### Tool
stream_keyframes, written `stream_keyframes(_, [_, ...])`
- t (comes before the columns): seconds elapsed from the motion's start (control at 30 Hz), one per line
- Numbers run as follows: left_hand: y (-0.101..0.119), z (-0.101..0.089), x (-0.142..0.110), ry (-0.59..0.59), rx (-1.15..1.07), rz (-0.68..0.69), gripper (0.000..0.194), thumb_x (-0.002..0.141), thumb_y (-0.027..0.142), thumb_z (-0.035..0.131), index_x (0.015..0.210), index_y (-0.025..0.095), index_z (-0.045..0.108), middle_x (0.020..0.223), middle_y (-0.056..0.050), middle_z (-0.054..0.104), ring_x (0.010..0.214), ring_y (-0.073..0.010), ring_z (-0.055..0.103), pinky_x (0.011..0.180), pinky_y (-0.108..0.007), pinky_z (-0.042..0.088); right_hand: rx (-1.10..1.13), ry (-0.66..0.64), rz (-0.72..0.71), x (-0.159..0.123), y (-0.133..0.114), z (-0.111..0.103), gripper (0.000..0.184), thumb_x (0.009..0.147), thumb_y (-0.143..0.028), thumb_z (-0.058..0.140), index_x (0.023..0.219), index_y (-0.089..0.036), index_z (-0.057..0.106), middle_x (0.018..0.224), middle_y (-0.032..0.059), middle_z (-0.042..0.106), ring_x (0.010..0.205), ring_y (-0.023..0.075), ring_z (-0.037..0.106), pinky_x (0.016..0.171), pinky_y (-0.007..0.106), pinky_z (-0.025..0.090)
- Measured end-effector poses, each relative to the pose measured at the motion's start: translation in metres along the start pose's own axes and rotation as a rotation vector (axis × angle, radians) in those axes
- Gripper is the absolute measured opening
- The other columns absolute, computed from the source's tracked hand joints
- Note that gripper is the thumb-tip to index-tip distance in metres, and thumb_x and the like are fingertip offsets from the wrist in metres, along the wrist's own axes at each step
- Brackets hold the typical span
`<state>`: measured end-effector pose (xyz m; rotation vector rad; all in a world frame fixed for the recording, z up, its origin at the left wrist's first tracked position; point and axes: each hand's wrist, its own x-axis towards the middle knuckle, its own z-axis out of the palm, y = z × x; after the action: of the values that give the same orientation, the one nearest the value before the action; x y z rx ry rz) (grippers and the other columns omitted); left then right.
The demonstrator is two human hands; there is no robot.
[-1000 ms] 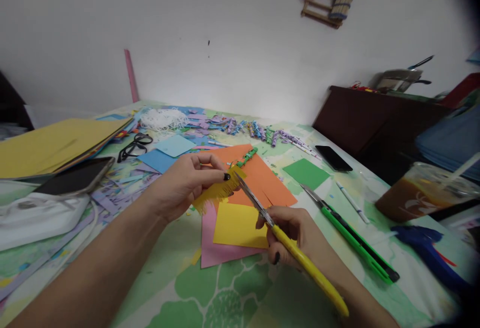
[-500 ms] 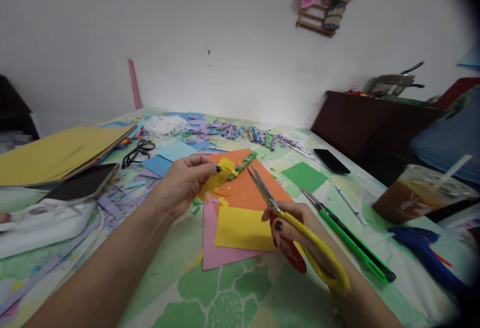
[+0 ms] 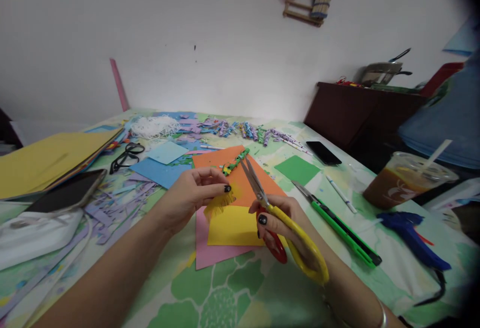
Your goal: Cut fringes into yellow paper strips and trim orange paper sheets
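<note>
My left hand (image 3: 197,193) pinches a fringed strip of yellow paper (image 3: 219,204) between thumb and fingers. The strip looks blurred, with thin cuts along its edge. In my right hand (image 3: 277,215) is a pair of scissors (image 3: 258,188) with one yellow and one red handle. Their blades are slightly parted and point up and away, clear of the strip. Under the hands lie an orange sheet (image 3: 255,183), a yellow sheet (image 3: 234,228) and a pink sheet (image 3: 206,255). A green curled paper roll (image 3: 238,160) rests on the orange sheet.
To the right are a green cutter knife (image 3: 341,230), a blue glue gun (image 3: 412,238), an iced drink cup (image 3: 401,183), a phone (image 3: 323,153) and a green sheet (image 3: 297,169). Left are glasses (image 3: 127,157), another phone (image 3: 71,188) and yellow sheets (image 3: 56,155). Paper scraps (image 3: 123,200) lie scattered.
The scissors have left the yellow strip and turned, so both handles now show. My left hand has turned the strip and brought it slightly lower. The whole view has shifted a little.
</note>
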<state>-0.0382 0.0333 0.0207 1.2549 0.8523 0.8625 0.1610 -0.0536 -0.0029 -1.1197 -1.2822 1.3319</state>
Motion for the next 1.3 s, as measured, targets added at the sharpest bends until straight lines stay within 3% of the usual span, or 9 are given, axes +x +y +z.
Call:
stream_keyframes(0.2, [-0.002,-0.001,-0.001,0.031,0.043,-0.047,0.019,0.065,0.025,0.081,0.083,0.02,0.077,0.079,-0.002,0.074,0.07,-0.0111,0.064,0.066,-0.021,0.048,0.003,-0.042,-0.003,0.001,0.005,-0.004,0.044,0.072,-0.052,0.075,0.089,-0.014,0.061,0.053,-0.0033,0.057,0.036,0.0069,0.049,0.035,0.016,0.038])
stream_keyframes(0.37, [0.0,-0.002,-0.002,0.02,0.035,-0.013,0.014,0.065,0.029,0.082,0.075,0.021,0.077,0.073,-0.002,0.074,0.068,-0.011,0.063,0.065,-0.02,0.048,-0.017,-0.075,-0.009,0.003,0.009,-0.009,0.04,0.075,-0.049,0.074,0.091,-0.015,0.061,0.054,-0.0044,0.055,0.036,0.0071,0.051,0.038,0.017,0.044])
stream_keyframes(0.53, [0.005,-0.004,-0.002,0.04,-0.008,-0.012,0.013,0.065,0.029,0.081,0.073,0.02,0.076,0.073,-0.002,0.073,0.067,-0.0112,0.063,0.063,-0.02,0.048,-0.069,-0.049,-0.025,0.005,0.011,-0.012,0.04,0.076,-0.05,0.072,0.092,-0.015,0.061,0.055,-0.0031,0.057,0.033,0.0087,0.05,0.032,0.018,0.04])
stream_keyframes(0.7, [0.007,-0.007,-0.004,0.08,-0.094,-0.01,0.023,0.063,0.025,0.083,0.084,0.019,0.077,0.084,-0.004,0.075,0.075,-0.0135,0.065,0.069,-0.022,0.05,-0.13,-0.082,-0.008,0.002,0.007,-0.007,0.047,0.073,-0.054,0.072,0.093,-0.014,0.06,0.055,-0.0038,0.055,0.036,0.0078,0.049,0.032,0.016,0.037])
stream_keyframes(0.87, [0.007,-0.007,-0.003,0.068,-0.195,0.046,0.017,0.06,0.024,0.085,0.074,0.018,0.076,0.074,-0.003,0.073,0.068,-0.0119,0.064,0.066,-0.021,0.05,-0.109,-0.115,0.006,-0.001,0.006,-0.005,0.048,0.073,-0.055,0.072,0.095,-0.014,0.059,0.058,-0.0031,0.055,0.036,0.0069,0.047,0.031,0.015,0.034])
stream_keyframes(1.07, [0.008,-0.008,-0.004,0.061,-0.151,0.08,0.016,0.064,0.027,0.083,0.074,0.017,0.076,0.075,-0.003,0.072,0.068,-0.0114,0.062,0.064,-0.022,0.049,-0.056,-0.155,0.011,-0.004,-0.002,0.0,0.045,0.07,-0.049,0.078,0.091,-0.014,0.059,0.058,-0.0053,0.051,0.035,0.0035,0.041,0.031,0.014,0.029])
stream_keyframes(1.3, [0.014,-0.008,-0.004,0.099,-0.256,0.074,0.015,0.061,0.022,0.084,0.07,0.014,0.075,0.066,-0.003,0.071,0.06,-0.0096,0.061,0.06,-0.02,0.049,-0.007,-0.175,-0.048,-0.009,-0.006,0.006,0.039,0.07,-0.041,0.081,0.091,-0.013,0.063,0.061,-0.0042,0.054,0.036,0.0018,0.036,0.032,0.015,0.026])
